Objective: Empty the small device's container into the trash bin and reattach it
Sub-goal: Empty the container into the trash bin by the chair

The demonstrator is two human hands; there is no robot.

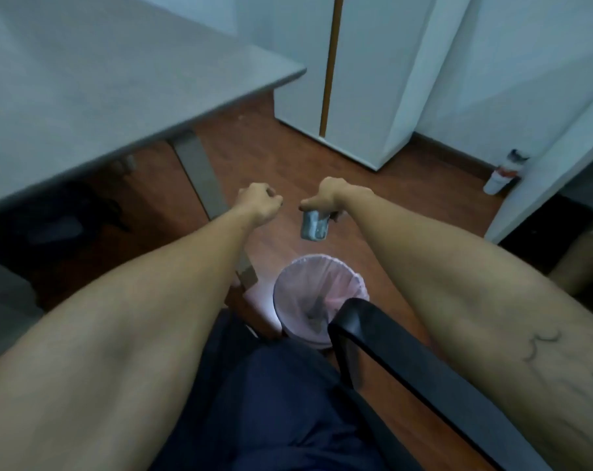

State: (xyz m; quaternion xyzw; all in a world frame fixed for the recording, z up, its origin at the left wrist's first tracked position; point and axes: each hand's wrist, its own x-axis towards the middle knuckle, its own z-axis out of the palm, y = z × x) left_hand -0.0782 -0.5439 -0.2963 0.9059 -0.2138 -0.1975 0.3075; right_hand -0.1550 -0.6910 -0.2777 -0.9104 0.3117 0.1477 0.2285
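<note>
The grey table [84, 79] fills the far left. My left hand [259, 205] is curled into a loose fist, holding nothing I can see. Just right of it, my right hand [329, 198] pinches the small container [314, 226] from above; it hangs beyond the pink-lined trash bin [319, 294], near the chair armrest [407, 368].
</note>
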